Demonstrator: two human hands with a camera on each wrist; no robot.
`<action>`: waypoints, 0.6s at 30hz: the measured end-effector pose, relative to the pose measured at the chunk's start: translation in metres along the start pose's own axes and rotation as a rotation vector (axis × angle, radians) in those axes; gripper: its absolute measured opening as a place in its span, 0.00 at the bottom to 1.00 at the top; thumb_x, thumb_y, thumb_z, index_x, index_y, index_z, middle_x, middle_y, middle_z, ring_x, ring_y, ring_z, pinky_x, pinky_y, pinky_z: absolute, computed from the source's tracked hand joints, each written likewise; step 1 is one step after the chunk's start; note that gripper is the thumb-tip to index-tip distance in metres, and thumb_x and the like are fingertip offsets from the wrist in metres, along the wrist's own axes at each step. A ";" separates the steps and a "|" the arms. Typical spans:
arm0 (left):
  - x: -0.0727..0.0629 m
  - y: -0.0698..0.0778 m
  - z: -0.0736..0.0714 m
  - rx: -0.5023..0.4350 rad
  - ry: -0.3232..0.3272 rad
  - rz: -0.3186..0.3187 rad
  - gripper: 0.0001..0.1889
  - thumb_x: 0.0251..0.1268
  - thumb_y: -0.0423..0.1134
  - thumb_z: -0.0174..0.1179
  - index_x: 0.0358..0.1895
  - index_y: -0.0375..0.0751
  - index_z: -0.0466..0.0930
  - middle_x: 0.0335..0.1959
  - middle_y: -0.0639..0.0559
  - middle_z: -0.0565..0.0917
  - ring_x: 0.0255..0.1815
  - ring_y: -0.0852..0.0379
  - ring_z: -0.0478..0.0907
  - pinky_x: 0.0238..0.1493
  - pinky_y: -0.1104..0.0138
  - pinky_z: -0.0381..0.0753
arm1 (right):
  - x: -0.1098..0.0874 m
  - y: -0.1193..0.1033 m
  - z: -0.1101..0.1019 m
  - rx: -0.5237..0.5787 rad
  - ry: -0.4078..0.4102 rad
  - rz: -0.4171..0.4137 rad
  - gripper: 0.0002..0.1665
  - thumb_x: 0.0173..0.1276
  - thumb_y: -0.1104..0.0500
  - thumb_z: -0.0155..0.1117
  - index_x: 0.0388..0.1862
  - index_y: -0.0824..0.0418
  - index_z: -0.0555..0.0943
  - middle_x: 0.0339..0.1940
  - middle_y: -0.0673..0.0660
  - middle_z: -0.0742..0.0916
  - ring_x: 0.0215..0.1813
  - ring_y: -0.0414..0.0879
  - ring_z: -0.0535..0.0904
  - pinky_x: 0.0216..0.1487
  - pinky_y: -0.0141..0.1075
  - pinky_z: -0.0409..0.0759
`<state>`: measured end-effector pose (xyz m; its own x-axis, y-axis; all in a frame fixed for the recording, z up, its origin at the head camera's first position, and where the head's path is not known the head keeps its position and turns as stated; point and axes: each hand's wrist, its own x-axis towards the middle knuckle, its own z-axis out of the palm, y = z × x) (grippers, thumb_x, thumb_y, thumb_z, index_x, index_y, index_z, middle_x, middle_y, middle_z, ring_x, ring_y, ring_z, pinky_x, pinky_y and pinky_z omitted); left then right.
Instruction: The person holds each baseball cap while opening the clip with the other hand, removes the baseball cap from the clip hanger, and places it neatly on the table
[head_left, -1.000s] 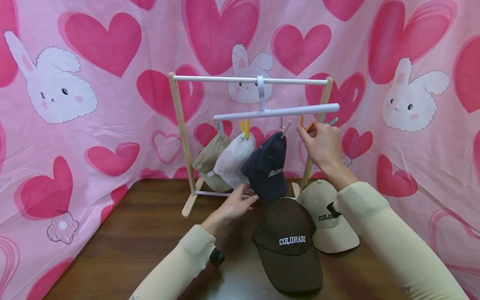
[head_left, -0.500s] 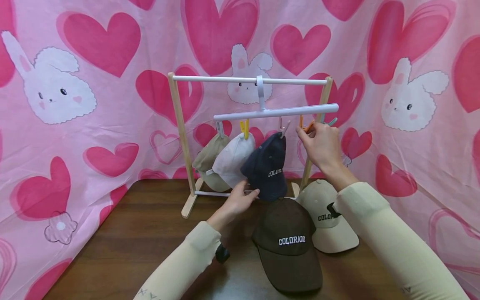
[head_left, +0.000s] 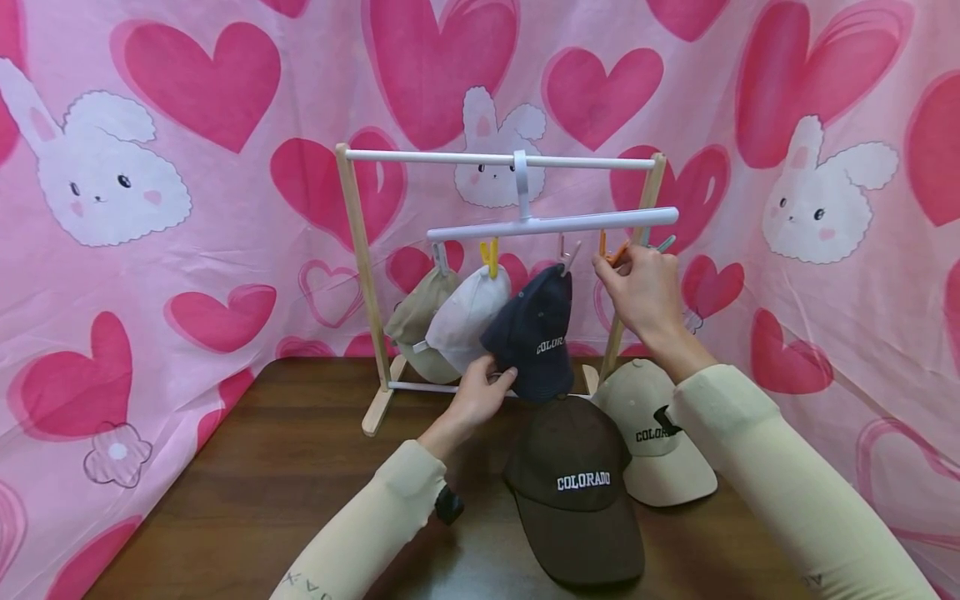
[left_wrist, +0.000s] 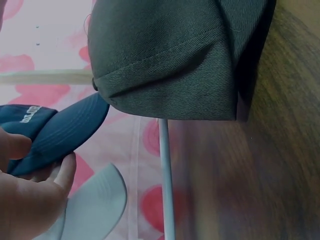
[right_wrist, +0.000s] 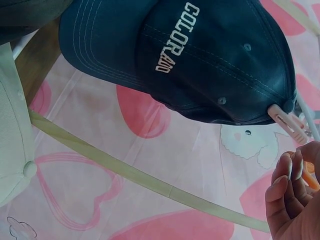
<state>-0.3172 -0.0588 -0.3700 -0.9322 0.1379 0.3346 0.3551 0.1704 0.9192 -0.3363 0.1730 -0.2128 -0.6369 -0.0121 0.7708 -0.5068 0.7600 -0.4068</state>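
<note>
A navy cap [head_left: 536,333] with COLORADO lettering hangs by a pink clip [head_left: 570,257] from a white hanger [head_left: 600,221]. My left hand [head_left: 480,396] holds the lower edge of its brim; in the left wrist view the thumb lies in front and the fingers behind. At the hanger's right end my right hand [head_left: 641,287] pinches an orange clip [head_left: 617,252], partly hidden by the fingers. A teal clip [head_left: 666,243] shows just beyond that hand. Left of the navy cap hang a white cap [head_left: 465,317] on a yellow clip [head_left: 490,258] and an olive cap [head_left: 420,312] on a grey clip [head_left: 440,258].
A wooden-sided rack [head_left: 363,275] carries the hanger on its white top bar. On the brown table [head_left: 300,467] rest a dark brown cap [head_left: 581,517] and, behind it to the right, a beige cap [head_left: 645,400], close under my right forearm. Pink heart-print cloth surrounds the table.
My left hand has moved up and slightly right, from beneath the navy cap's brim to grip its edge. The right hand stays at the orange clip.
</note>
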 end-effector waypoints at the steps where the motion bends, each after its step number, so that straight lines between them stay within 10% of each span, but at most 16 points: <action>1: 0.000 0.000 0.000 -0.001 0.004 -0.001 0.17 0.76 0.33 0.56 0.63 0.30 0.76 0.57 0.35 0.84 0.58 0.44 0.83 0.58 0.55 0.81 | 0.000 0.000 0.001 -0.006 0.001 -0.001 0.19 0.72 0.52 0.68 0.38 0.71 0.87 0.28 0.65 0.89 0.25 0.55 0.82 0.23 0.36 0.76; 18: -0.001 0.001 -0.001 0.063 0.059 0.073 0.11 0.76 0.34 0.57 0.53 0.32 0.84 0.48 0.40 0.89 0.43 0.50 0.84 0.44 0.65 0.82 | -0.005 -0.001 0.002 -0.016 -0.029 0.027 0.22 0.75 0.50 0.64 0.43 0.71 0.88 0.28 0.65 0.88 0.23 0.53 0.80 0.21 0.35 0.75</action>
<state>-0.3156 -0.0602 -0.3688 -0.9053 0.0950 0.4139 0.4246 0.2231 0.8775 -0.3339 0.1712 -0.2177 -0.6674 -0.0101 0.7447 -0.4797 0.7707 -0.4194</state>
